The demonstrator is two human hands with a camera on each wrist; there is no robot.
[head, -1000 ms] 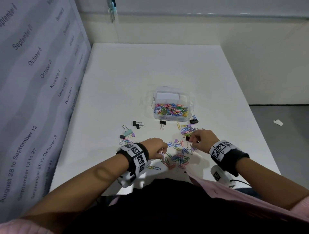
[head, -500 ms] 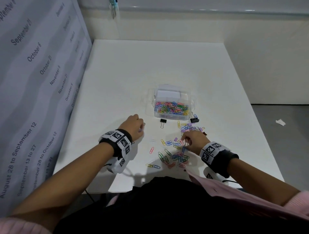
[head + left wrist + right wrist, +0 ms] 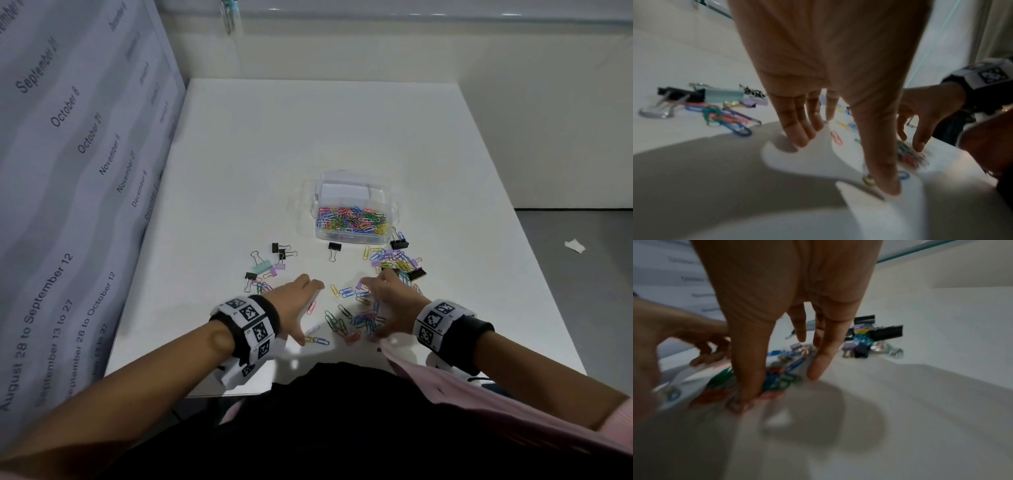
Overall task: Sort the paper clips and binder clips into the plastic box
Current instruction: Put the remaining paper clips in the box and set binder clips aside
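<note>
You've got a white table point(image 3: 274, 144) under everything: the clear plastic box point(image 3: 356, 236) sits mid-table, loose coloured paper clips point(image 3: 356, 318) scattered along your near edge, binder clips point(image 3: 274, 260) clustered left, a lone black one point(image 3: 334, 247) before the box, more mixed clips point(image 3: 397, 260) right of it

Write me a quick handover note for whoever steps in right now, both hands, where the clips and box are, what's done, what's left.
Left hand: open, fingers spread, holds nothing, low over the table.
Right hand: open, fingers down on the loose paper clips at the near edge.
Plastic box: mid-table, open; its near compartment already holds many coloured paper clips.
Left: the near pile, a second mixed pile right of it, and the binder clips on the left. No binder clip visible in the box.
</note>
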